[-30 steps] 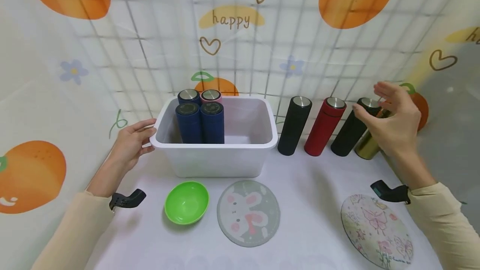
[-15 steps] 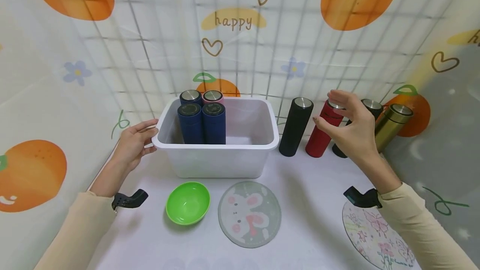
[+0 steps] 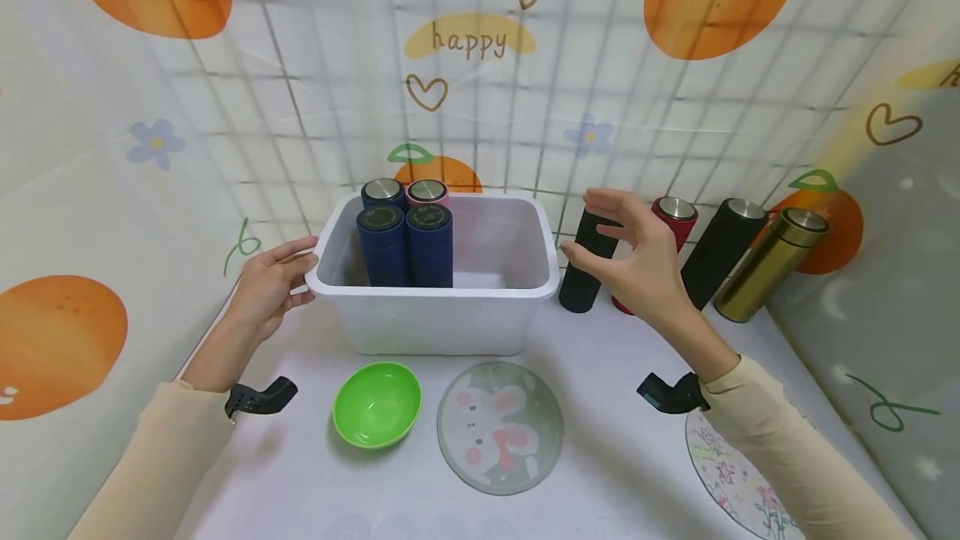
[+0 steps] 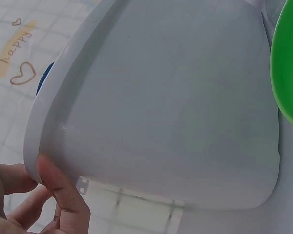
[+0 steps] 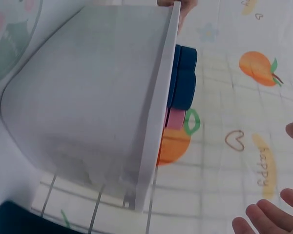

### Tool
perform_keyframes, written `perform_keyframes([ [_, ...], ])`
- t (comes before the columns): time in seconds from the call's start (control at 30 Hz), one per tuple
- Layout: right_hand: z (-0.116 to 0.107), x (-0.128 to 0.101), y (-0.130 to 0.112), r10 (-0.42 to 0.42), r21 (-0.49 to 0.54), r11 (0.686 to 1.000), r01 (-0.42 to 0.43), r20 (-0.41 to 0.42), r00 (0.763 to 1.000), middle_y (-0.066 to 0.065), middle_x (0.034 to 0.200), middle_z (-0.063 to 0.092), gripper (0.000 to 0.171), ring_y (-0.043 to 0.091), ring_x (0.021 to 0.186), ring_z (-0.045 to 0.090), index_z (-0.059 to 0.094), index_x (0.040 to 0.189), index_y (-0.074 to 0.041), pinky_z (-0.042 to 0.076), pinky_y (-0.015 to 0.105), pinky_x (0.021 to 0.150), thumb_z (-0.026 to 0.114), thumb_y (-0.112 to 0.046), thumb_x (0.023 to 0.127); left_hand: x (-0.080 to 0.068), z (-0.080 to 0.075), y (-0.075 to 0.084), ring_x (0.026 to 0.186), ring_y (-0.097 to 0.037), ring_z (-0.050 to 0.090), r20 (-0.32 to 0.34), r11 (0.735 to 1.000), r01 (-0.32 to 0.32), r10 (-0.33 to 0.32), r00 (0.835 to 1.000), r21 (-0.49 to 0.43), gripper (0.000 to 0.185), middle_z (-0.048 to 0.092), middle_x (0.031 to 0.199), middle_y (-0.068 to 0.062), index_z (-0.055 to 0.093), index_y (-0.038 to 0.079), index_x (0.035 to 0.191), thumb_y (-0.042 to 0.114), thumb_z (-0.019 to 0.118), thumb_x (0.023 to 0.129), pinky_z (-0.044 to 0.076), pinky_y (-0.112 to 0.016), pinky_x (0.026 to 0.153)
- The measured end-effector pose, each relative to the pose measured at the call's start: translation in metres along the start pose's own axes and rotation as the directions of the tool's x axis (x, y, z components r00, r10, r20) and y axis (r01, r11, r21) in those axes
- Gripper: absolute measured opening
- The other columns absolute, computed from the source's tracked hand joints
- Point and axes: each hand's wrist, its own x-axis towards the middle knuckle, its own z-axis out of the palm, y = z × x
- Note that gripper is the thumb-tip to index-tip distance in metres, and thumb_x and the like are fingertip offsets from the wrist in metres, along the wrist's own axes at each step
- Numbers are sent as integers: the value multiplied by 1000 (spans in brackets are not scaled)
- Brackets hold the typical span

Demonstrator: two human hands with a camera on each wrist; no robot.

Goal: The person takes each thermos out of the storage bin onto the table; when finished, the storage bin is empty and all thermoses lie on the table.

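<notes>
A white plastic bin [image 3: 442, 323] stands in the middle of the head view. Its left corner rim is pinched between the thumb and fingers of my left hand [image 3: 266, 286]. Inside, toward the left, several thermos bottles [image 3: 386, 244] stand upright, mostly dark blue, one with a pink body. My right hand [image 3: 637, 252] is raised in front of a black thermos [image 3: 579, 283] to the right of the bin. Thumb and fingers are spread apart with nothing between them in the right wrist view. That hand partly covers the black thermos and a red thermos [image 3: 678, 227].
Farther right stand another black thermos [image 3: 720, 248] and a gold thermos [image 3: 772, 265]. In front of the bin lie a green bowl [image 3: 377, 405] and a round bunny mat [image 3: 500, 427]. A flowered oval mat [image 3: 720, 465] is partly under the right sleeve. A printed curtain hangs behind.
My right hand has travelled left from the second black thermos, past the red one, to the black thermos nearest the bin. The left hand stays on the bin's rim.
</notes>
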Motion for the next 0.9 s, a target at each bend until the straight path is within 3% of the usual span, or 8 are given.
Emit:
perform_keyframes([
  [0.13,11,2,-4,-18,38,999,17,33,999,20,128,61,57,34,119,59,58,127,7,49,51,95,83,4,76,1,1,0,76,-14,67,2,1000,5,-5,1000,-5,52,67,111,1,46,-2,145,12,64,99,56,-23,59],
  [0.33,32,6,19,-35,87,996,29,68,997,8,131,62,61,25,120,59,60,131,-3,51,46,95,86,-5,76,1,2,0,77,-14,66,5,1000,3,-3,1000,-1,52,65,113,-1,46,-2,145,13,65,99,56,-24,59],
  [0.53,48,8,22,-44,112,993,33,100,994,-1,128,64,58,22,119,60,62,130,-9,52,43,94,87,-17,78,1,3,-1,79,-14,65,-1,1000,12,-12,1000,6,53,61,117,-3,46,-1,145,14,65,99,56,-24,61],
  [0.9,76,18,22,64,87,993,-81,183,981,0,128,63,58,17,118,59,61,132,-12,52,38,94,85,-26,81,0,-1,-2,79,-14,66,-3,1000,20,-20,1000,-4,53,62,115,-1,47,1,145,16,67,97,56,-24,60],
])
